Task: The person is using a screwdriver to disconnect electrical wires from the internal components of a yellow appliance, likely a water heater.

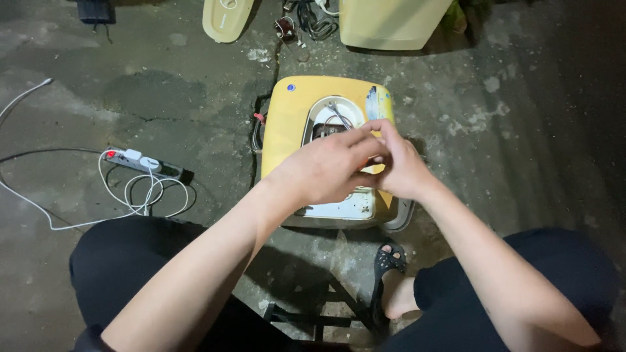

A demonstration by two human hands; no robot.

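Note:
A yellow appliance housing [297, 111] lies on the concrete floor in front of me, with an open oval cavity [329, 120] showing wires inside. My left hand [323, 171] and my right hand [401, 166] meet above its lower half, fingers touching each other. The fingertips pinch together where the hands meet. Whether a small part sits between them is hidden by the fingers. A white panel [349, 205] of the housing shows under my hands.
A power strip [140, 161] with a red light and white cables [140, 195] lies left. Cream-coloured housings [225, 18] [388, 23] and tangled wires [313, 23] sit at the top. My sandalled foot [390, 277] and a stool frame [326, 313] are below.

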